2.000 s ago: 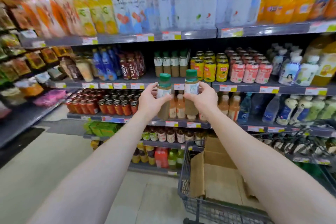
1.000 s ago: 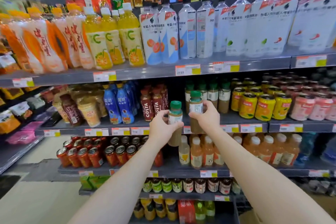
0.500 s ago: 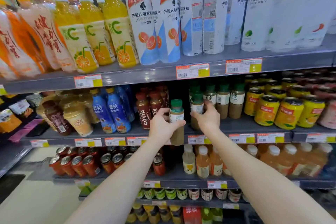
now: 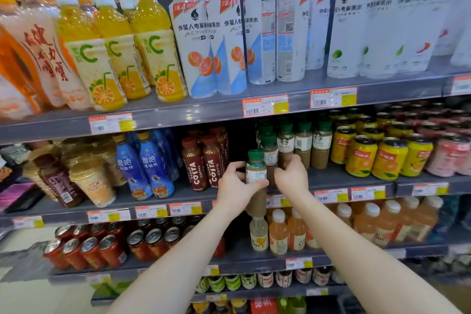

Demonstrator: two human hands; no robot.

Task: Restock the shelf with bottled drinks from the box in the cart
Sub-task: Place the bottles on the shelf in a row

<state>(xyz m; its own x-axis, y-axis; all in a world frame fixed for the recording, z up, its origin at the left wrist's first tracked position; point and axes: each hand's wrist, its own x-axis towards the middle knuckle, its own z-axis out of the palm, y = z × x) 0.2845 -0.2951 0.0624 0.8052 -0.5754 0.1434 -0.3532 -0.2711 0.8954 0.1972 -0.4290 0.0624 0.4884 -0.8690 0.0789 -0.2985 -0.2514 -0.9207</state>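
Two green-cap coffee bottles going onto mid shelf [image 4: 331, 181].

L hand [image 4: 235, 188] fingers wrapped round one bottle [image 4: 256, 181], held upright in front of shelf edge, just L of the other. R hand [image 4: 291, 177] fingers curled on 2nd bottle [image 4: 269, 153], standing w/ same-brand row [image 4: 303, 145]. Costa bottles [image 4: 204, 163] to L, yellow cans [image 4: 377, 155] to R.

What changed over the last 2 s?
Both hands carried green-capped coffee bottles up from over the cart to the coffee shelf. The right hand is setting its bottle in the row; the left hand still holds its bottle at the shelf edge.
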